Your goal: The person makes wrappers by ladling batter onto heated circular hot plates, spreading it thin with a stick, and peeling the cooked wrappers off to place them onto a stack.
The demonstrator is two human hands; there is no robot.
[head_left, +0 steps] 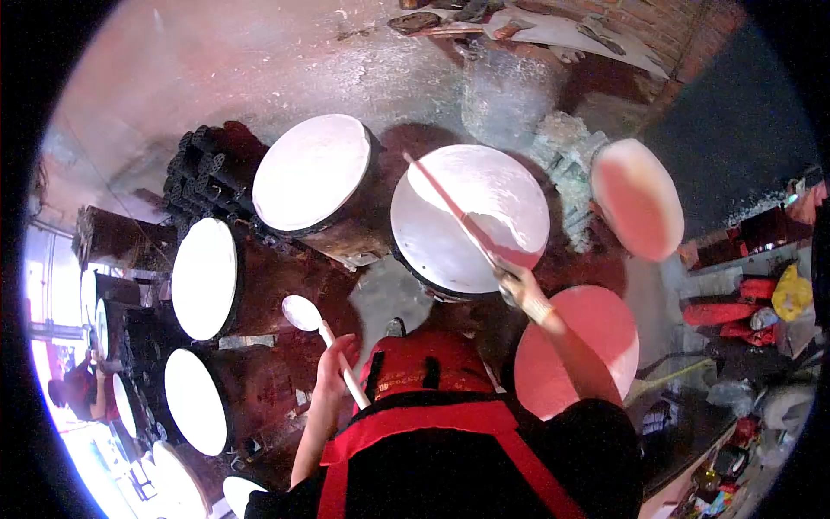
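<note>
My left hand (329,374) is closed around the pale handle of a ladle (301,313), whose round white bowl points up and away from me. In my right hand (520,290) is a long, thin stick (451,206), slanting up and left across a round, drum-like form (432,246). The form's top is white, with a glossy, wet-looking patch over its upper right and a greyer area at lower left. Whether the stick touches that surface, I cannot tell. Below my right forearm lies a round disc (566,333), part pinkish-red and part white.
More round white-topped forms (311,173) stand left in a curved row. Dark, tube-like pieces (207,173) are stacked behind them. A leaning disc (635,199) is at right, near a rough pale heap (566,173). Another person (82,389) is at far left.
</note>
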